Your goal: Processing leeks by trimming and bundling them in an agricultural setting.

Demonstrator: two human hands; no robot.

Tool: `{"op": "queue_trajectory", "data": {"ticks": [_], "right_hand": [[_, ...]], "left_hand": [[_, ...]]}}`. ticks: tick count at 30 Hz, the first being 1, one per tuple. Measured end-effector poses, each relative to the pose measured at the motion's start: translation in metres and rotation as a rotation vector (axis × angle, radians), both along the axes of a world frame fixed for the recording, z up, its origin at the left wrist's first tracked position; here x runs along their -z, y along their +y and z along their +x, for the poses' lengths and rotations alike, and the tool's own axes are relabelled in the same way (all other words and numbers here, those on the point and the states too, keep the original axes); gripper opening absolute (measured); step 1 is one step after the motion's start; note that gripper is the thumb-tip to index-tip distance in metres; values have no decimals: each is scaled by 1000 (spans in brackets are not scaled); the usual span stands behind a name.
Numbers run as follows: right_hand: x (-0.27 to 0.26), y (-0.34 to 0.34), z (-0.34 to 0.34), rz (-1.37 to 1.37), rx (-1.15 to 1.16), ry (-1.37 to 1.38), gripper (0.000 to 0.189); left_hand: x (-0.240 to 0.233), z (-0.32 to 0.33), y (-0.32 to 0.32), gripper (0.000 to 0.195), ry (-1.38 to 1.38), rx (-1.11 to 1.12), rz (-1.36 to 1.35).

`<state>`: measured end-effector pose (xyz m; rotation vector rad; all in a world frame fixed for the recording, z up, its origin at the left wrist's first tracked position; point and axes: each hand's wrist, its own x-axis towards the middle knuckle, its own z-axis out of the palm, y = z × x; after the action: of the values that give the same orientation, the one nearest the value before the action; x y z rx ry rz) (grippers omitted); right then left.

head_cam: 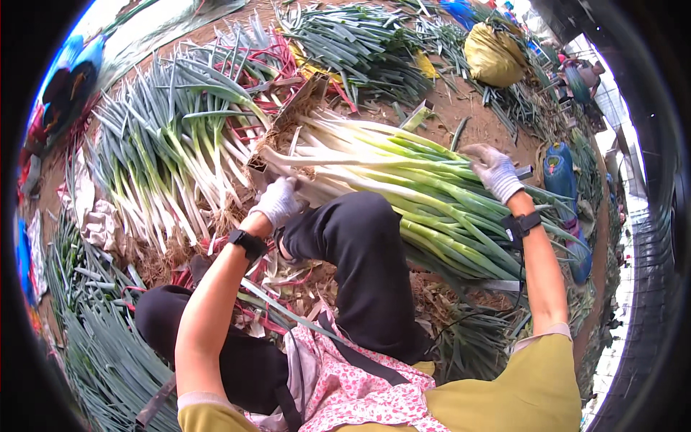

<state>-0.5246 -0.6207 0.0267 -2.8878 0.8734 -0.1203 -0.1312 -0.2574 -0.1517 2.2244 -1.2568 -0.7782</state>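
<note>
A thick pile of long green onions lies in front of me, white roots towards the left and green leaves towards the right. It rests on a metal frame. My left hand, in a white knit glove, is at the root end by the frame's corner; its fingers are partly hidden, so its hold is unclear. My right hand, gloved too, lies on the upper edge of the leaves with its fingers spread a little. Left of the frame lies another row of green onions, roots towards me.
More green onions lie at the far side and lower left. A yellow sack stands at the upper right. Other people are at the far right. Red ties lie among the onions.
</note>
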Motion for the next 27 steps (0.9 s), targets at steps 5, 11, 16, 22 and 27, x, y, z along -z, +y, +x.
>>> {"op": "queue_trajectory", "data": {"ticks": [5, 11, 16, 22, 27], "right_hand": [[28, 3, 17, 137, -130, 154, 42], [26, 1, 32, 149, -239, 149, 43], [8, -17, 10, 134, -199, 93, 53], [21, -40, -19, 122, 22, 117, 55], [49, -40, 10, 130, 19, 247, 55]], "left_hand": [[-27, -8, 0, 53, -43, 145, 185], [7, 31, 131, 51, -138, 653, 940], [32, 18, 157, 58, -138, 588, 908], [-30, 2, 114, 50, -163, 479, 683], [-63, 5, 112, 40, -260, 440, 606]]}}
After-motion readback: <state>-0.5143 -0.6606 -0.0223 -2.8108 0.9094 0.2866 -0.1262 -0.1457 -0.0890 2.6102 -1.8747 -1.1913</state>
